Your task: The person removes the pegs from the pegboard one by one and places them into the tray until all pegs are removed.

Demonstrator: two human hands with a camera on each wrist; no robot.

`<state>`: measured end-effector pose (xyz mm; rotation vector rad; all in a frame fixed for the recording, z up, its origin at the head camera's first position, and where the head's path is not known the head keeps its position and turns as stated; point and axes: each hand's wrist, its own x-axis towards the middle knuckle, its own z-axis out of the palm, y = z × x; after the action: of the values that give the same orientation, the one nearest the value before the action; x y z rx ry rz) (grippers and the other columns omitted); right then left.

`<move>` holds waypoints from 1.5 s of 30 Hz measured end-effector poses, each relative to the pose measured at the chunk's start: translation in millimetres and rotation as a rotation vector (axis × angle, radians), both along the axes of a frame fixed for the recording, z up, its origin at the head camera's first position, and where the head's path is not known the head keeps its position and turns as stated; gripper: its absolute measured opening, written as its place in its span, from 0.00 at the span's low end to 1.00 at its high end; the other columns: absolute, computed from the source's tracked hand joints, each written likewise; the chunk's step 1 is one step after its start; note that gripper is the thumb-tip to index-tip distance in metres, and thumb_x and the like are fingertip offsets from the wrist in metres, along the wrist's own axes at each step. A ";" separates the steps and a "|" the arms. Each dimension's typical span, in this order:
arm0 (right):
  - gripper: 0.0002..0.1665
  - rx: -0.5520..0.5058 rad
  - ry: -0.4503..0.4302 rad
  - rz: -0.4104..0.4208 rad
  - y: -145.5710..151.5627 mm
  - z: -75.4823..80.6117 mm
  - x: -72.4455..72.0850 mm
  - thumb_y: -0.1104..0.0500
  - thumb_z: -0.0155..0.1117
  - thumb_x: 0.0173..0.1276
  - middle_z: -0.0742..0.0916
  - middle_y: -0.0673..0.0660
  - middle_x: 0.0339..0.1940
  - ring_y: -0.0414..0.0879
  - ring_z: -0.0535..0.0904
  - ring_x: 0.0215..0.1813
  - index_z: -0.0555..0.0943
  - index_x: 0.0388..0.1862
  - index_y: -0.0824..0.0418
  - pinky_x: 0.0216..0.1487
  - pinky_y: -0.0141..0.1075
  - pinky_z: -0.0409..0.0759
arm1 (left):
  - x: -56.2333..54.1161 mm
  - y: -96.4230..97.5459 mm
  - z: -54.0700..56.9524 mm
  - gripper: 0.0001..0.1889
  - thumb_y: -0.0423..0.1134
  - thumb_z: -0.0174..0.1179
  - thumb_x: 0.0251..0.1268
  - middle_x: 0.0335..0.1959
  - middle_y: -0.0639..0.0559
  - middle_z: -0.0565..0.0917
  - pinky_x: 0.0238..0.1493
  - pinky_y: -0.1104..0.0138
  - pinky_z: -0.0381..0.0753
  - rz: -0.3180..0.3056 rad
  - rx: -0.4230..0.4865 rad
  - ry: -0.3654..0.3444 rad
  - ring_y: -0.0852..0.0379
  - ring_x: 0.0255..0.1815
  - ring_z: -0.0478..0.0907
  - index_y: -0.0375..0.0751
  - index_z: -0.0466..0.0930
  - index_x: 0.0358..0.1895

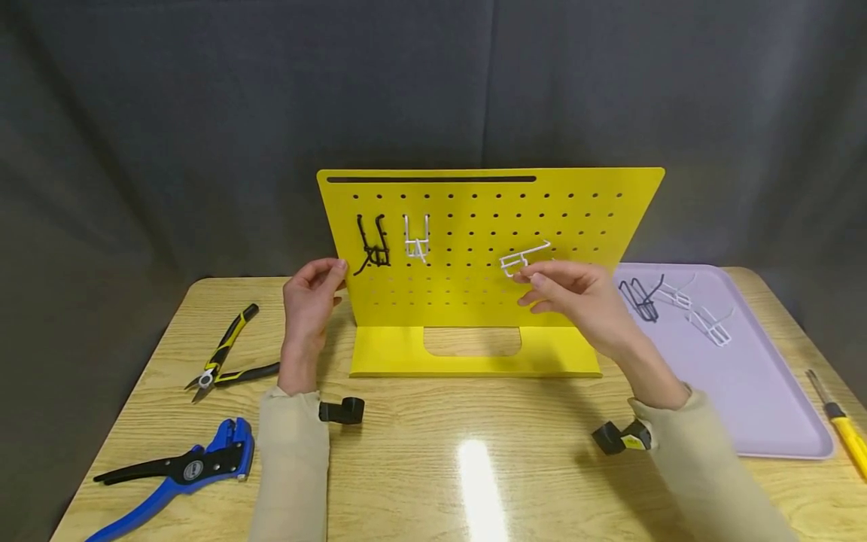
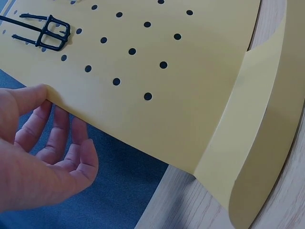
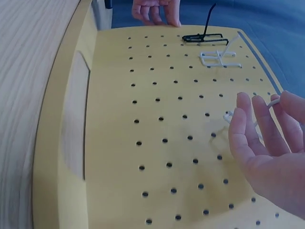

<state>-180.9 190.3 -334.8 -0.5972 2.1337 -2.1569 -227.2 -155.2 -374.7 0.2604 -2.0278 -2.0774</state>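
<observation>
A yellow pegboard (image 1: 467,260) stands upright on its bent base. My left hand (image 1: 311,297) pinches the board's left edge; in the left wrist view the thumb lies on the front and the fingers curl behind. Between right thumb and fingers, my right hand (image 1: 582,301) holds a white wire hook (image 1: 518,259) in front of the board's right half, tilted; fingers partly hide it in the right wrist view. A black hook (image 1: 374,248) hangs at the board's upper left, with another white hook (image 1: 416,239) to its right.
On the right, a lilac tray (image 1: 752,399) bears a black hook (image 1: 640,299) and two white hooks (image 1: 710,325). A yellow-handled screwdriver (image 1: 847,436) lies beyond it. Diagonal cutters (image 1: 223,354) and a blue wire stripper (image 1: 196,467) lie left. A dark curtain (image 1: 406,83) hangs behind.
</observation>
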 end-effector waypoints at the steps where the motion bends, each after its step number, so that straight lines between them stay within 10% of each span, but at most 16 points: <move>1: 0.12 0.001 0.002 -0.001 2.7 -1.1 0.8 0.68 0.57 0.71 0.87 0.56 0.46 0.48 0.85 0.39 0.83 0.49 0.64 0.44 0.41 0.82 | 0.1 0.1 0.0 0.13 0.45 0.62 0.65 0.32 0.60 0.81 0.37 0.65 0.74 -0.001 0.000 0.002 0.57 0.36 0.78 0.39 0.81 0.43; 45: 0.15 0.076 -0.154 -0.158 159.4 -44.7 51.8 0.70 0.51 0.73 0.86 0.53 0.47 0.48 0.85 0.42 0.78 0.56 0.67 0.41 0.38 0.82 | 1.2 0.3 0.5 0.14 0.46 0.62 0.65 0.33 0.59 0.81 0.37 0.65 0.75 -0.006 -0.001 0.003 0.59 0.36 0.78 0.38 0.80 0.44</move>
<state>-129.2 349.7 -379.5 -0.2554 2.2349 -2.1057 -226.0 -154.9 -374.2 0.2512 -2.0295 -2.0791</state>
